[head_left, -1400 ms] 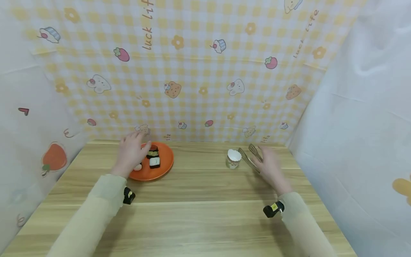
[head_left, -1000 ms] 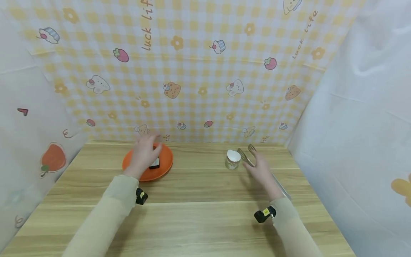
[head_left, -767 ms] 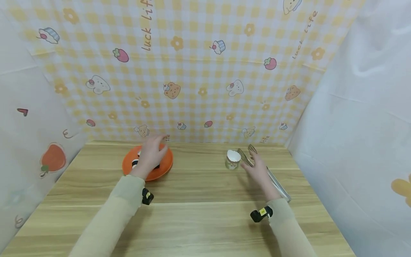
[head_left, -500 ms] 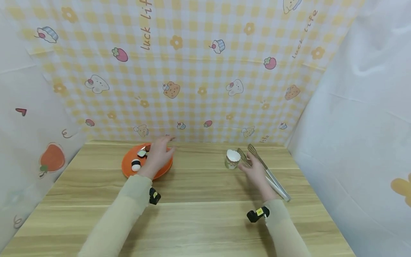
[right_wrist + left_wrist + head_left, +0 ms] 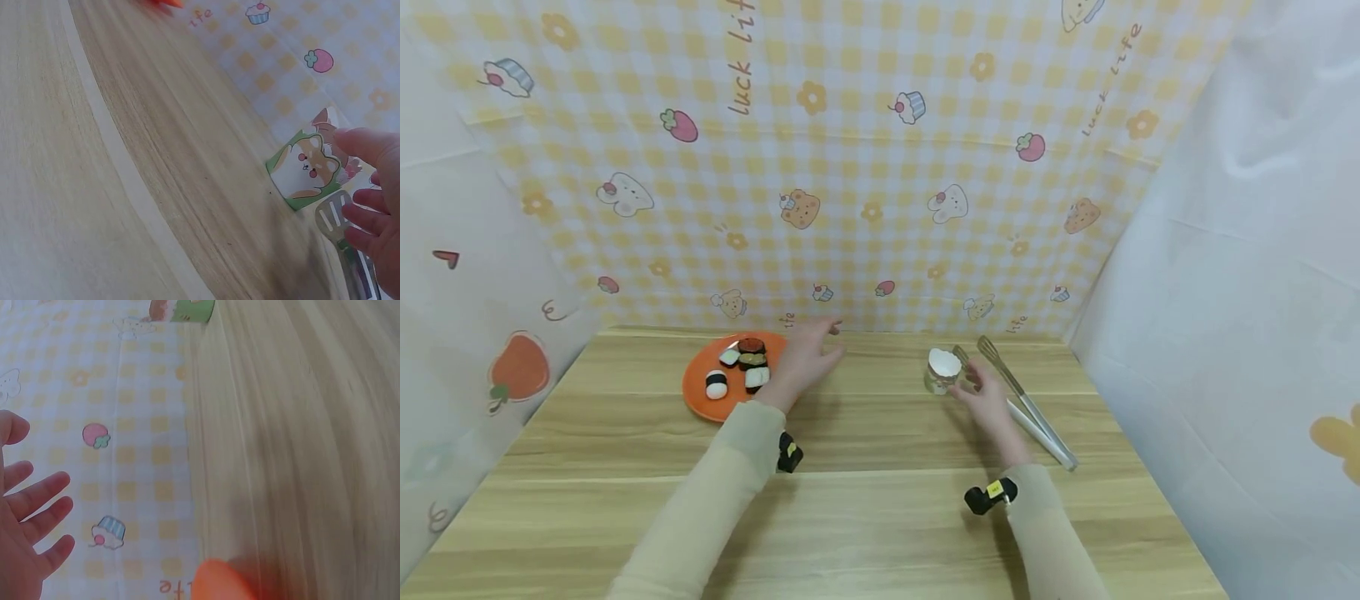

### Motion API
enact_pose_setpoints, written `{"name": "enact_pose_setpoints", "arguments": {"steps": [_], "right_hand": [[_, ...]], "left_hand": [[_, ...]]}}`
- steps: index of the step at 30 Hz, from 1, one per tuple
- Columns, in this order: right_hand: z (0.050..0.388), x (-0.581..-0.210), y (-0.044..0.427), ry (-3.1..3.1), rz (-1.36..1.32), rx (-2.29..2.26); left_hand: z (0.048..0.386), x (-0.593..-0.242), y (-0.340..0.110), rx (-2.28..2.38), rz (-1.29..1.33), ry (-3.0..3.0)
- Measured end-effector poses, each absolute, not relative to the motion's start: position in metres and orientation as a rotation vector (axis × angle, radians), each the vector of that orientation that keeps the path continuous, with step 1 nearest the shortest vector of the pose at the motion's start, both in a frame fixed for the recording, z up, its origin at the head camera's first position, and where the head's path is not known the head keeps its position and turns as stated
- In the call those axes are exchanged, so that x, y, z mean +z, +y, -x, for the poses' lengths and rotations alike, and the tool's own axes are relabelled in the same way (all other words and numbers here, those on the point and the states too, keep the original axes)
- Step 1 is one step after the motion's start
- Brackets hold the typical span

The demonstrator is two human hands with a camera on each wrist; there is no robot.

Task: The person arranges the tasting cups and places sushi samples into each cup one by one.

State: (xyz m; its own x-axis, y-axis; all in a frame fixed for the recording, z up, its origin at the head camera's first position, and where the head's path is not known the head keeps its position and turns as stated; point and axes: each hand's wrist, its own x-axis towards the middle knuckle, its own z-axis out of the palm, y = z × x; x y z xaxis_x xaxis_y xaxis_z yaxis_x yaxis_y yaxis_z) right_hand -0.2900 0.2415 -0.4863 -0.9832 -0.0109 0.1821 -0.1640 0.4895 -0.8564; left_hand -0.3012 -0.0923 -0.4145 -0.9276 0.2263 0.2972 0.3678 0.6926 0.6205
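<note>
My left hand [image 5: 805, 362] hovers just right of the orange plate [image 5: 696, 402], partly covering its right side. In the left wrist view its fingers are spread with nothing between them. On the plate sit several sushi pieces, among them a white one with a black band [image 5: 717, 385]. My right hand [image 5: 988, 404] is close beside a small paper cup [image 5: 942, 383] with a scalloped rim. The cup carries a cartoon dog, visible in the right wrist view, where the thumb overlaps its edge; contact cannot be told. Metal tongs [image 5: 1033, 408] lie under and beyond this hand.
The wooden table [image 5: 880, 525] runs up to a yellow-checked cloth backdrop [image 5: 872, 167]. White cloth [image 5: 1247, 292] closes off the right side, and another printed cloth [image 5: 452, 333] the left. Plate and cup stand near the back edge.
My left hand has moved right, from over the plate to its right side, uncovering the sushi. My right hand has shifted left from the tongs to the cup, uncovering more of the tongs.
</note>
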Motion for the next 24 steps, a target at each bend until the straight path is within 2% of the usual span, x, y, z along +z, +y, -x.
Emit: {"name": "enact_pose_setpoints", "arguments": {"steps": [24], "right_hand": [[0.309,-0.505,0.234,-2.639,-0.149,1.445]], "left_hand": [[0.312,-0.432,-0.029,-1.401,0.574,-2.740]]}}
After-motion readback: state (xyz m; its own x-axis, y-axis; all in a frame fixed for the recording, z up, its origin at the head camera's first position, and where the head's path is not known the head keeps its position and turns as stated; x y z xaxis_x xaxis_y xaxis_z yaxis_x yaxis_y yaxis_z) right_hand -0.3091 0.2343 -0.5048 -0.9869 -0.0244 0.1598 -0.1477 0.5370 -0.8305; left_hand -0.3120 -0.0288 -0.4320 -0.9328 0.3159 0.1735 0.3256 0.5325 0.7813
